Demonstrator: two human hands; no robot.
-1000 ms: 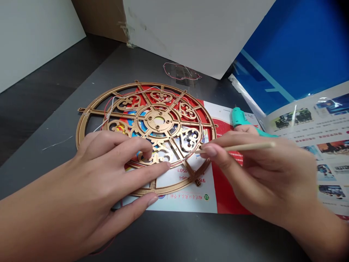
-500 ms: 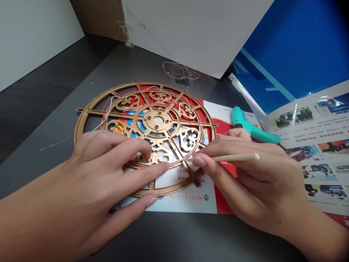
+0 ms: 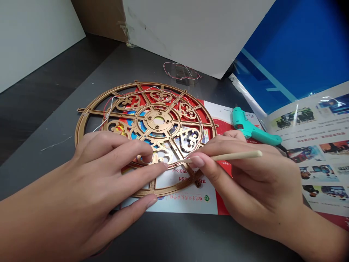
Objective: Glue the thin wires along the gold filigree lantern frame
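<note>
Pale wooden stick (image 3: 240,155), pinched in right fingers (image 3: 208,167), needs soft pushes — spread left fingers (image 3: 144,175) should press the round gold spoked frame (image 3: 164,126) steady.

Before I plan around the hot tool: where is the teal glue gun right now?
In the head view, the teal glue gun is on the right side, just beyond the right hand, between the round gold frame and the printed pages.
</note>
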